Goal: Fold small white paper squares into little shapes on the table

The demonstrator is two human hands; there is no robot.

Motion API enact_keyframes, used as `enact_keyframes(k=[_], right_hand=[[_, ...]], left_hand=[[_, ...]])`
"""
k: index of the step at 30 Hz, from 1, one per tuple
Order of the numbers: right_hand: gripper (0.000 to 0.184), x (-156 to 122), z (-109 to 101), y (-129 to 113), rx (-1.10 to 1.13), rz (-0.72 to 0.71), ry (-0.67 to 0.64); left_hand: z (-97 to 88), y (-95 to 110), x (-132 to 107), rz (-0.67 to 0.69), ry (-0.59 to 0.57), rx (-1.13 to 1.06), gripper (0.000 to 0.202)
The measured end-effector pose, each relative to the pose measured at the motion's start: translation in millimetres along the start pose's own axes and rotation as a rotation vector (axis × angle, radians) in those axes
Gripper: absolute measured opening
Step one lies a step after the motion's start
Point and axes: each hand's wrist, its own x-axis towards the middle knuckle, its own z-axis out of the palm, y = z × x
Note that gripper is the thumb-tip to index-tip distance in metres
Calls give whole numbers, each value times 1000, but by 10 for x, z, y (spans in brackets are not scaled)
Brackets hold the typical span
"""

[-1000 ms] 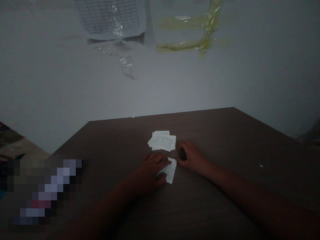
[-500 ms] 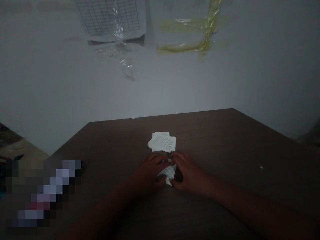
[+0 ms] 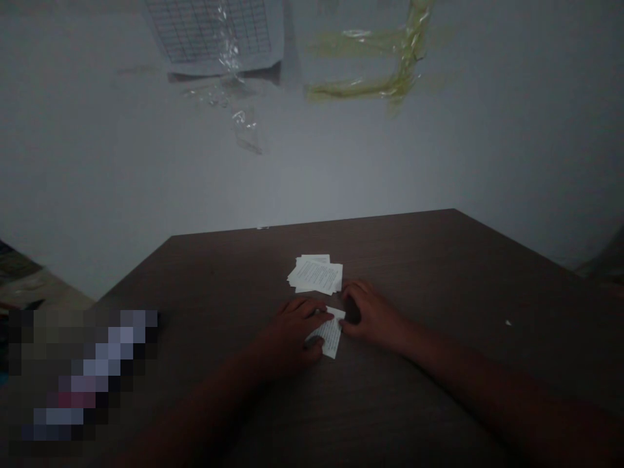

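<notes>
A small piece of printed white paper (image 3: 333, 337) lies on the brown table between my two hands. My left hand (image 3: 295, 335) rests over its left part, fingers stretched out and thumb apart, covering some of the print. At the paper's right edge, my right hand (image 3: 368, 315) is curved, with a gap between thumb and fingers. Its thumb tip is at the paper's upper right corner, while its fingertips reach close to a loose pile of printed paper slips (image 3: 316, 274) just beyond. The slips in that pile overlap at differing angles.
The table (image 3: 414, 260) meets a pale wall (image 3: 316, 175) at its far edge. A taped gridded sheet (image 3: 214, 32) and yellow tape (image 3: 361, 88) are on the wall. A white scrap (image 3: 507, 322) lies at right. Something blurred out (image 3: 102, 367) is at left.
My right hand has shifted up and to the right, its thumb moving from the paper's lower edge to its upper right corner. My left hand stays on the paper.
</notes>
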Motion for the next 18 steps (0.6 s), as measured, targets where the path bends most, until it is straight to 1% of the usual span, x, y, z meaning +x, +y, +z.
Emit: enact_keyframes(k=[3,5,8,11,13,15,18], right_hand=[[38,100,-22,122,-21,19,30],[36,114,-28,139,-34,25,37],[37,47,-5,60,-17,8,19],[41,-63,38,-60,43,-61,-29],[41,-98,54,-97,59,-89,-53],[40,-74,49,-75,47,-59,-44],[35,35,16,41,10,19,6]], left_hand=[[-15,16,-12,5,5,0,60],[-12,13,-10,4,3,0,60],[15,-16,5,0,-3,12,60],[40,-51,15,16,6,11,60],[38,-55,12,25,9,3,60],[18,-37,4,19,-2,5,60],[-15,4,-12,-2,-3,17,59]])
